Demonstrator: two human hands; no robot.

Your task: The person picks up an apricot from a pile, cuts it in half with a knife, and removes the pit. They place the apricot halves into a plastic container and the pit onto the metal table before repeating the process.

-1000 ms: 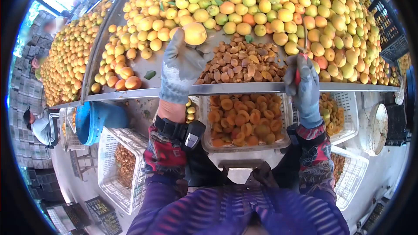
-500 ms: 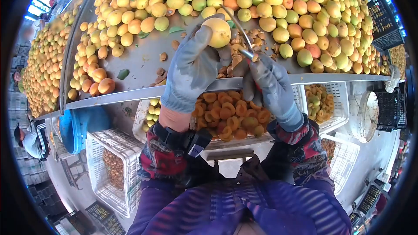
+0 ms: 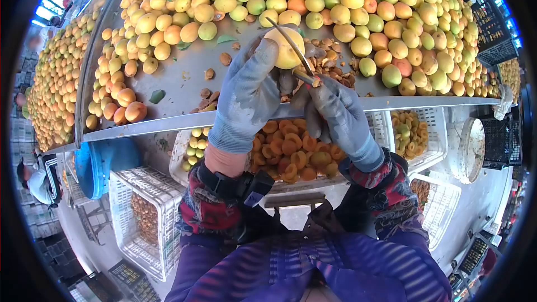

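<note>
My left hand (image 3: pixel 246 92), in a grey-blue glove, grips a yellow apricot (image 3: pixel 281 53) above the metal table's front edge. In my gloved right hand (image 3: pixel 341 114) is a knife (image 3: pixel 304 76), its thin blade lying across the face of the apricot. Behind and beside the hands, brown apricot pits (image 3: pixel 330 56) are scattered on the tabletop. Below both hands, halved apricots (image 3: pixel 293 148) fill a crate under the table edge.
Whole apricots (image 3: pixel 403 11) are heaped across the metal table (image 3: pixel 184 86), whose raised rim runs in front of me. White crates (image 3: pixel 162 218) stand at both sides below, with a blue barrel (image 3: pixel 106 165) at left and a white bucket (image 3: pixel 472 151) at right. Another person (image 3: pixel 42 182) is at far left.
The knife has moved left from beside the apricot, and its blade now crosses the fruit. My right hand has come closer to the left; the left hand has shifted slightly.
</note>
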